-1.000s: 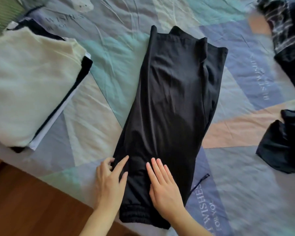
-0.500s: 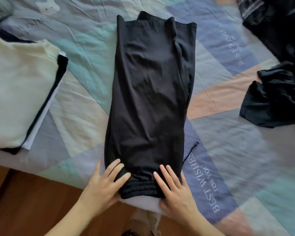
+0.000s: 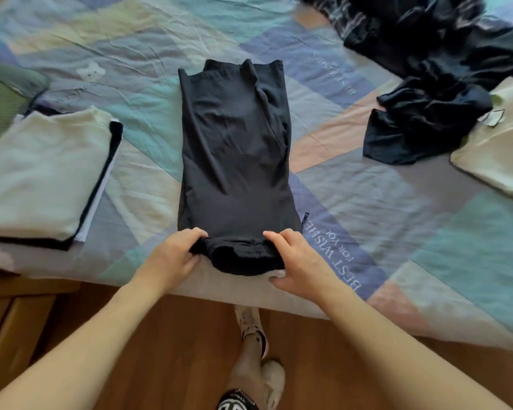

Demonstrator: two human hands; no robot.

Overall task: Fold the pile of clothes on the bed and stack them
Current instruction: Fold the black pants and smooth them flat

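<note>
Black trousers point(image 3: 234, 149): left hand point(image 3: 172, 257), right hand point(image 3: 298, 263) gripping near hem, forearms converging.

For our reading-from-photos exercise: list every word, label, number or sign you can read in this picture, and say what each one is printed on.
"BEST WISHES FOR YOU": printed on the bedspread, on the purple patch just right of the black trousers, at.
A second white print on the purple patch further up the bedspread: too blurred to read.
A small white tag by the cream garment at the right edge: nothing legible.
No numbers or brand marks can be read.
</note>
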